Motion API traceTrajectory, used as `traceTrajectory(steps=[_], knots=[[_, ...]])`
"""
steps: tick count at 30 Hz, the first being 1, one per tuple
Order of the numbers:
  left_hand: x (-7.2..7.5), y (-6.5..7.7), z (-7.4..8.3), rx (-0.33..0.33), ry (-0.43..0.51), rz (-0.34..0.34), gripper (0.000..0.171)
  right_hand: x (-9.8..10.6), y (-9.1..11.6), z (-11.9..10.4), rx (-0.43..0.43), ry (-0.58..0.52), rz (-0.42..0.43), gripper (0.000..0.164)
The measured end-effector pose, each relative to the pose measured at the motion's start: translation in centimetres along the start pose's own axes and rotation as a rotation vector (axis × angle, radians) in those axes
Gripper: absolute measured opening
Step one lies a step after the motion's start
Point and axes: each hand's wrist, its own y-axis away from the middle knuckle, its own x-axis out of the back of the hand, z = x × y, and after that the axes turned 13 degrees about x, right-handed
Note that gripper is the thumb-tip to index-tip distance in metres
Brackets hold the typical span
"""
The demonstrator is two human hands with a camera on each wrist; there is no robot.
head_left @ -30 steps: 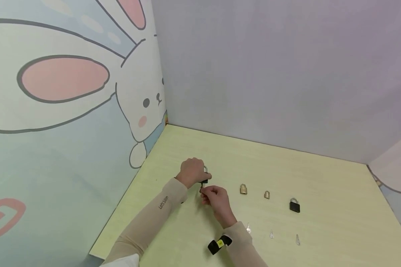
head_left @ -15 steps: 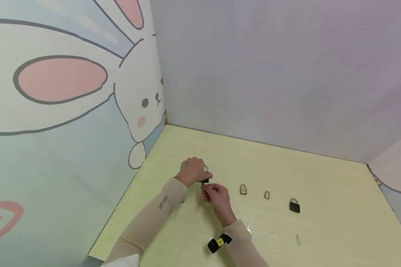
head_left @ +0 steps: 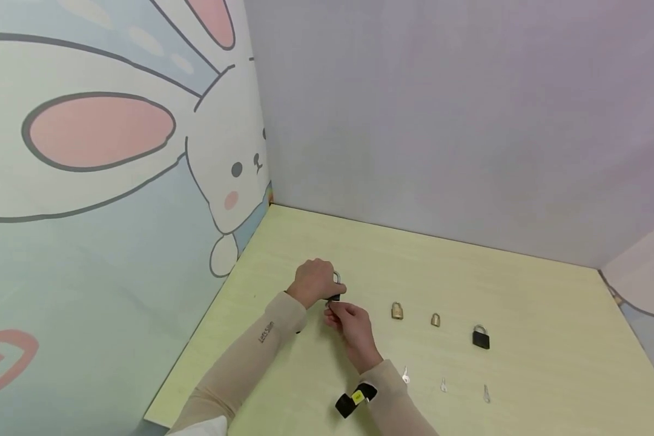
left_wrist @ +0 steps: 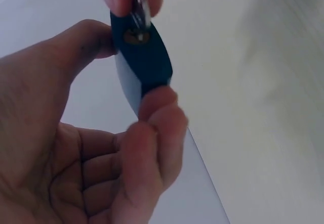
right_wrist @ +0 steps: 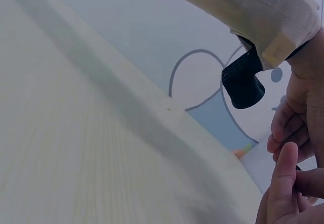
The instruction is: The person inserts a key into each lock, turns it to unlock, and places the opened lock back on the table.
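My left hand grips a black padlock by its sides, thumb on one side and fingertips on the other. The padlock's silver shackle points away from me, and its keyhole end faces the left wrist camera. My right hand pinches a small silver key between thumb and fingers, right at the keyhole. The key's tip meets the brass-coloured lock face; how deep it sits I cannot tell. In the right wrist view, the fingers of my right hand hide the key.
To the right lie a brass padlock, a smaller brass padlock and another black padlock. Nearer me are three loose keys, a left key, a middle key and a right key. Walls border the pale table.
My right hand has shifted slightly up toward the padlock, and less of the key shows below it in the head view. The left hand stays nearly in place with the padlock.
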Motion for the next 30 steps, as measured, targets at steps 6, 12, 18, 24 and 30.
traceTrajectory(steps=[6,12,18,24,30], knots=[[0.2,0.2,0.0,-0.068,0.083,0.004,0.039,0.0,0.0,0.0,-0.099,-0.242,0.003,0.021],[0.6,0.3,0.3,-0.083,0.087,0.009,0.035,0.2,0.0,-0.1,-0.204,-0.558,0.015,0.012],[0.9,0.3,0.5,-0.067,0.055,0.019,0.038,0.3,0.1,-0.4,-0.224,-0.611,-0.014,0.014],[0.7,0.3,0.2,-0.054,0.04,0.009,0.039,0.9,0.1,-0.5,-0.133,-0.345,-0.073,0.021],[0.4,0.4,-0.3,-0.028,0.025,-0.007,0.04,2.3,0.1,-1.7,0.087,0.232,-0.181,0.026]])
